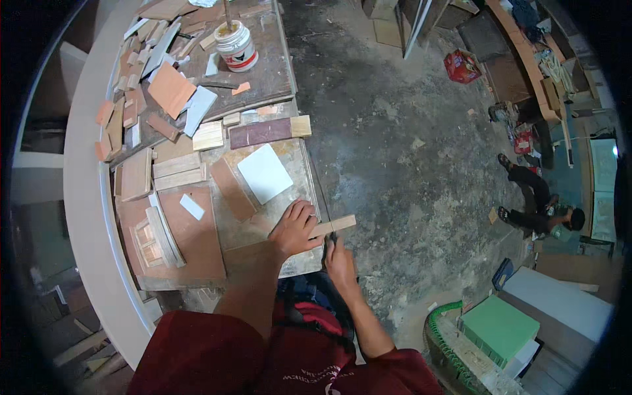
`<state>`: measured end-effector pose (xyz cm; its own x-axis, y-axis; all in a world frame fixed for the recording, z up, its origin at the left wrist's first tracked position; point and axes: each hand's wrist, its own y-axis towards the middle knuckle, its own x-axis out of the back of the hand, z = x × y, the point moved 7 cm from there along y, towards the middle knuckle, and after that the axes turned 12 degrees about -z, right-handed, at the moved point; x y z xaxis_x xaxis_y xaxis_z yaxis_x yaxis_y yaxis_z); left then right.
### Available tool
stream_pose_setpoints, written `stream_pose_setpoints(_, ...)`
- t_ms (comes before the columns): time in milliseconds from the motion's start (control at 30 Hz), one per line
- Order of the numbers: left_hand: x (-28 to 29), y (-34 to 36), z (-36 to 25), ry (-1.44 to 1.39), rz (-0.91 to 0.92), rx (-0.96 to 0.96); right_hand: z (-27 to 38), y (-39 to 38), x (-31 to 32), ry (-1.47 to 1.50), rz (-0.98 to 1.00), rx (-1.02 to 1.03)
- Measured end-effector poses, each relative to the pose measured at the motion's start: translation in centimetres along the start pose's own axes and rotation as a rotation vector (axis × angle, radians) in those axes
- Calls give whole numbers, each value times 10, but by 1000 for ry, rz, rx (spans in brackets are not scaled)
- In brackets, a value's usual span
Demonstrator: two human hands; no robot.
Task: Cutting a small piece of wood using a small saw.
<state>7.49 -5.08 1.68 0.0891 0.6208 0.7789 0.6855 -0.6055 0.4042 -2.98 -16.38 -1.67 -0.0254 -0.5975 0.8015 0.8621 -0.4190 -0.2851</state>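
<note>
My left hand presses a pale wooden strip onto the right edge of the workbench, fingers bent over it. The strip's end sticks out past the edge. Just below that end, my right hand is closed around the dark handle of what looks like a saw. Its thin blade, seen edge-on, crosses the strip. A white square plate and a brown board lie beyond my left hand. Left of my forearm, a small wooden frame piece rests on a brown panel.
Wood offcuts crowd the far left of the bench, near a white glue tub with a stick in it. A person sits at the right. A green box and coiled green hose are at the lower right.
</note>
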Motion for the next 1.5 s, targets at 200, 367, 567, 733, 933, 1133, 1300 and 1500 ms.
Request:
stream_pose_setpoints(200, -8, -5, 3, -17, 38, 19, -43, -53, -9, -57, 52, -70)
stream_pose_setpoints(367, -5, -4, 0, 5, 15, -10, -15, -7, -14, -7, 19, -10)
stream_pose_setpoints(567, -3, -4, 0, 13, 16, -8, -46, -64, -12, 19, 10, -40)
stream_pose_setpoints(733, 0, 0, -5, 51, -29, -41, -24, -15, -19, 37, -44, 17)
stream_pose_setpoints(933, -7, -8, 0, 26, 20, 0, -53, -61, -16, 5, -2, 20)
stream_pose_setpoints(1133, -7, -5, -6, 63, 24, -12, -22, -21, -10, -34, -9, 4)
stream_pose_setpoints(1300, -6, -9, 3, 56, 38, 11, -52, -70, -8, -30, 20, -13)
stream_pose_setpoints(1500, -6, -5, -2, 69, 37, -5, -14, -3, -22, 0, 2, 41)
